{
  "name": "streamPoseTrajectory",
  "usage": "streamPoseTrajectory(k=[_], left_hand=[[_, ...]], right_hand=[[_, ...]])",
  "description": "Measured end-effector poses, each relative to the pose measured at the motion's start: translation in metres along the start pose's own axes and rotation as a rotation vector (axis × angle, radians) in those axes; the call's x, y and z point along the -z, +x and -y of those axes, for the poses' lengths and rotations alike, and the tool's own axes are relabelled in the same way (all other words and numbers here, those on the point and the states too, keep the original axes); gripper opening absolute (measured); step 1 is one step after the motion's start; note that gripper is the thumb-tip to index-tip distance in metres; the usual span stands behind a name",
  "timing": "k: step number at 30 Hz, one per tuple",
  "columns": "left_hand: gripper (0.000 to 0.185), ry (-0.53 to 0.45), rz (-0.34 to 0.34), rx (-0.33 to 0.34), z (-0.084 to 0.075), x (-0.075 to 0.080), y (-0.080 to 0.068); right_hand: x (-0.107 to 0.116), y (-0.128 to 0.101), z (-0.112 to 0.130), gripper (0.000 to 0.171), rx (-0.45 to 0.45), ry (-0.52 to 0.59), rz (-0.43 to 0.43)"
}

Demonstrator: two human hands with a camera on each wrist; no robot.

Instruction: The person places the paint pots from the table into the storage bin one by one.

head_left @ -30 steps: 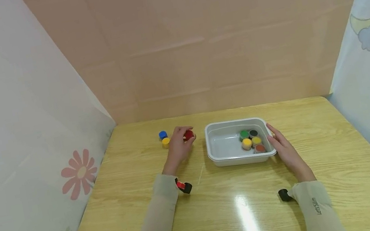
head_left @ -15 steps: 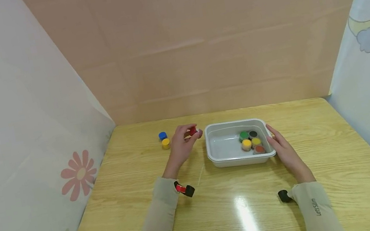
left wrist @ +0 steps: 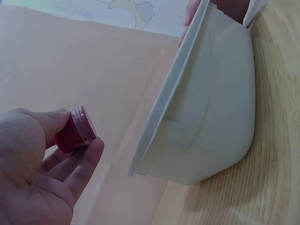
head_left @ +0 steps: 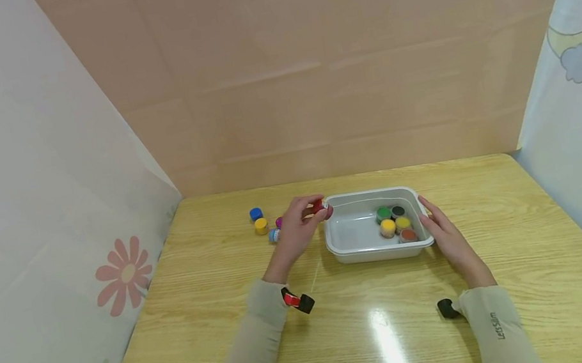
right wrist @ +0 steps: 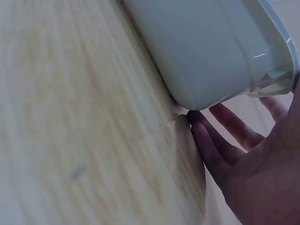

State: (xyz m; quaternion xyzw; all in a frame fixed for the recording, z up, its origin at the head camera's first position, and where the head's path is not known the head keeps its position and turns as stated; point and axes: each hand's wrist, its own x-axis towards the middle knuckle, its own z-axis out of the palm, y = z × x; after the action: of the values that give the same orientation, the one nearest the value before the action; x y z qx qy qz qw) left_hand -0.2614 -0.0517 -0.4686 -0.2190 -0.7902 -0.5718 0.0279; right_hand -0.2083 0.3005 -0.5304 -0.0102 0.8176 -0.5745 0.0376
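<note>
1. Your left hand (head_left: 296,234) pinches a small red-capped jar (head_left: 319,206) between thumb and curled fingers; the left wrist view shows the jar (left wrist: 75,131) held on its side, cap pointing toward the tub.
2. That hand is raised off the wooden table (head_left: 354,339), with the jar just at the left rim of the white plastic tub (head_left: 355,232).
3. Your right hand (head_left: 447,238) lies with straight, relaxed fingers (right wrist: 220,145) against the tub's right wall, holding nothing.
4. Inside the tub, five jars cluster at the right end: green (head_left: 384,214), black (head_left: 399,210), two yellow (head_left: 388,226), and orange (head_left: 408,234).
5. On the table to the left of your left hand stand a blue jar (head_left: 256,213) and a yellow jar (head_left: 260,226), with two more jars partly hidden just beside the hand.
</note>
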Motion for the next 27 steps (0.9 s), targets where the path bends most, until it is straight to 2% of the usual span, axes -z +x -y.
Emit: streamPoseTrajectory(k=[11, 17, 27], left_hand=[[0.037, 0.021, 0.075, -0.006, -0.006, -0.018, 0.001], [0.033, -0.026, 0.107, 0.045, -0.008, -0.022, 0.0], [0.034, -0.053, 0.077, 0.025, -0.005, -0.017, 0.002]], right_hand=[[0.0, 0.002, -0.001, 0.065, 0.001, -0.025, -0.004], [0.0, 0.002, -0.002, 0.066, 0.004, -0.006, 0.005], [0.001, 0.003, -0.003, 0.065, 0.014, -0.018, -0.007]])
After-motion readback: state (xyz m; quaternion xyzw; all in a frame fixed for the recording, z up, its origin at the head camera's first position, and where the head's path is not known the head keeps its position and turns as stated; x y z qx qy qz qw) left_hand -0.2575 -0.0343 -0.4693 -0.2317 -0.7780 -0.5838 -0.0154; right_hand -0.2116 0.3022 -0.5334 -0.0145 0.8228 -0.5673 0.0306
